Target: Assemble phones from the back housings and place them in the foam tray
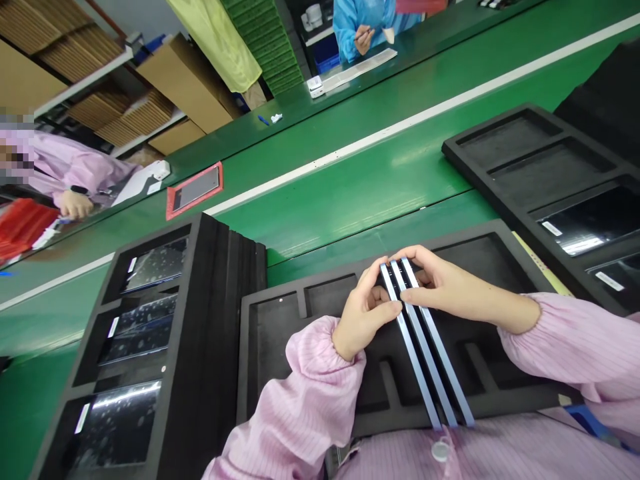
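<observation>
Three thin blue-edged phone frames [430,353] stand on edge side by side, their near ends close to my body. My left hand [367,307] grips the far end from the left, thumb on the leftmost frame. From the right, my right hand [435,277] closes on the same far end, its thumb laid over the edges. Beneath them lies a black foam tray [275,333] with moulded recesses. The flat faces of the frames are mostly hidden.
On the left rises a stack of foam trays [213,333] holding dark screens [130,420]. Another foam tray [535,143] with screens is at right. A red-bordered panel [195,190] lies on the green bench [350,193]. Co-workers' hands [363,40] are across the bench and at far left.
</observation>
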Motion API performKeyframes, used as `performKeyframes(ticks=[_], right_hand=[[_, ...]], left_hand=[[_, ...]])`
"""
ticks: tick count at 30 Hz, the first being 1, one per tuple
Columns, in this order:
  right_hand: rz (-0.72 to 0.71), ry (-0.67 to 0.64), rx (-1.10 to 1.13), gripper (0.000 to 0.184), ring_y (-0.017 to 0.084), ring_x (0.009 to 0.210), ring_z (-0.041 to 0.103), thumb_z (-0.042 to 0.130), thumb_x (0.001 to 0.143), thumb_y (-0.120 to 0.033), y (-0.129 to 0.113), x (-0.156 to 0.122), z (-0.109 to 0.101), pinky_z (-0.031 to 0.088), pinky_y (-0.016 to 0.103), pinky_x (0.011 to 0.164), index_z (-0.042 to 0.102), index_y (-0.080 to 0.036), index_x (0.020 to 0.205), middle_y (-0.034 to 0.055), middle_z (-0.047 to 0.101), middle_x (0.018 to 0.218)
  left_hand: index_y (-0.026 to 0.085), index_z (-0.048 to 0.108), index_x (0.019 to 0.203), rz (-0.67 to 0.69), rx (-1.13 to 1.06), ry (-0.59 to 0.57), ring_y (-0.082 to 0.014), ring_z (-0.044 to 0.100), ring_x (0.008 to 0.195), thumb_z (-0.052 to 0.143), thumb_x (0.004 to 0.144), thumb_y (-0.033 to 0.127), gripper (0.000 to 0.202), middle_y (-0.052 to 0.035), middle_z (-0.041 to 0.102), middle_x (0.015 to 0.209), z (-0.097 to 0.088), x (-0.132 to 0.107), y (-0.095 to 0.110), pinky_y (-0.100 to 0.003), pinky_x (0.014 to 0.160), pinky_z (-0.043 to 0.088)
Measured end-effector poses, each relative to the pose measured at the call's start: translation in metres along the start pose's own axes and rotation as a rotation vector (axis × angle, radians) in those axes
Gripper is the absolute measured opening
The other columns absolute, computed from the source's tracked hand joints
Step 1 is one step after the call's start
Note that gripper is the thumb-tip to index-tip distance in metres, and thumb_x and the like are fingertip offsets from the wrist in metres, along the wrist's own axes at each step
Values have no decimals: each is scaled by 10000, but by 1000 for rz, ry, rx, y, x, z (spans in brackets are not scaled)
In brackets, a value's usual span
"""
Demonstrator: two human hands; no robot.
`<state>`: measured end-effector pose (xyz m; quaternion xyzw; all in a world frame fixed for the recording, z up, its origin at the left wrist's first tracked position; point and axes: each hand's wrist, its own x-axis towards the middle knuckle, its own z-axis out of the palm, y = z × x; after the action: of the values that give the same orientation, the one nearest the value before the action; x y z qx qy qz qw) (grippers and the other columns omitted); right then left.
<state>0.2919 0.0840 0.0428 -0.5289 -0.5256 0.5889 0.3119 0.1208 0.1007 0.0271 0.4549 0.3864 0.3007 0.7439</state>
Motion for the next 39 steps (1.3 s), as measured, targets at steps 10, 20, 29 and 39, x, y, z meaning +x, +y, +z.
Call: performKeyframes(ticks=[10,20,29,39], right_hand=[[-29,-223,32,795,118,636,510,672,713,-274,6,-5,-18,438,237,557,263,-173,1387,-37,505,718],[-90,-79,-58,738,111,631,507,683,661,-158,-5,-7,-3,421,231,519,356,-142,1322,29,546,917],[33,-149,72,422,156,731,582,462,900,-422,-10,-5,-16,462,210,504,483,-162,1231,76,598,975],[20,166,-221,825,325,1023,561,636,635,-114,-5,-23,-5,440,429,887,318,-121,1396,189,492,1224]], left_hand=[[230,390,1339,-10,24,-100,-219,620,883,795,604,378,852,-90,600,1153,-6,-3,1,-328,777,505],[233,369,1374,-30,133,-90,-295,519,1177,797,605,437,904,-114,495,1342,-6,-5,6,-387,987,435],[253,533,1162,63,321,109,-236,566,1056,790,566,516,701,-69,587,1185,-3,-16,3,-341,892,462],[198,588,764,307,936,156,-229,534,901,622,764,401,206,-73,586,906,50,-61,-19,-356,824,425]])
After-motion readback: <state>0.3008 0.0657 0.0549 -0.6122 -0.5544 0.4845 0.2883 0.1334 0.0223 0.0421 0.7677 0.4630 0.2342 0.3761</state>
